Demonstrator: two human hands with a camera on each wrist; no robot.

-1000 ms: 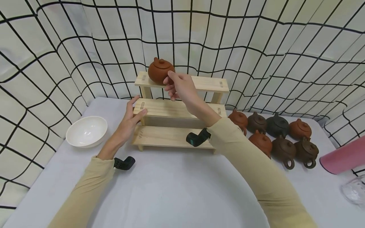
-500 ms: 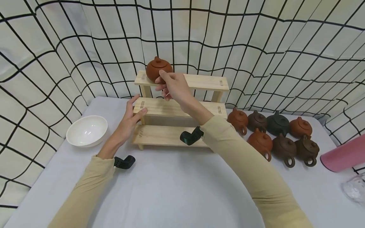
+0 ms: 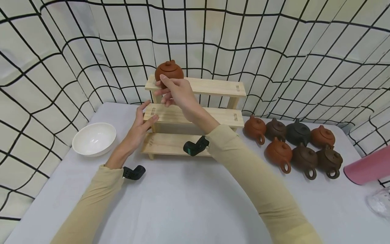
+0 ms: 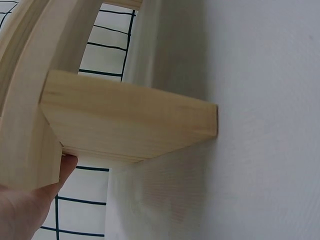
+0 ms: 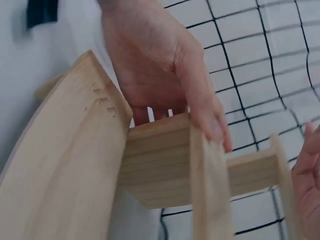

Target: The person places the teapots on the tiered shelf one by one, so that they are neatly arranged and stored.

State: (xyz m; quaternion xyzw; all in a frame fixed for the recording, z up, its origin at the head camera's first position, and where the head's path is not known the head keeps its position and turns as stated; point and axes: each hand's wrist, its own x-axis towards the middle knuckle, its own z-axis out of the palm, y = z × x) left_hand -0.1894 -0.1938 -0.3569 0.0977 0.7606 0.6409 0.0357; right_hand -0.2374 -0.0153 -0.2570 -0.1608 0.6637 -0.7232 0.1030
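A reddish-brown clay teapot [image 3: 168, 70] sits at the left end of the top board of a three-tier wooden rack [image 3: 213, 86]. My right hand [image 3: 182, 98] pinches the teapot at its front between thumb and fingers, hiding its handle. My left hand [image 3: 136, 130] grips the left end of the middle board, thumb on top. In the left wrist view, that hand [image 4: 25, 212] shows at the lower left against the rack's wooden side [image 4: 130, 115]. In the right wrist view, the left hand [image 5: 165, 65] holds the board, while right-hand fingers [image 5: 308, 167] show at the right edge.
Several teapots in orange, brown and dark grey, among them an orange one [image 3: 278, 152], stand right of the rack. A white bowl [image 3: 94, 139] lies to the left. A pink cylinder [image 3: 367, 165] is at far right. Black-lined grid fabric [image 3: 210, 40] surrounds the table.
My right hand has moved left along the top board, turning the teapot so that its spout swings from the left toward the back. My left hand keeps its grip on the rack.
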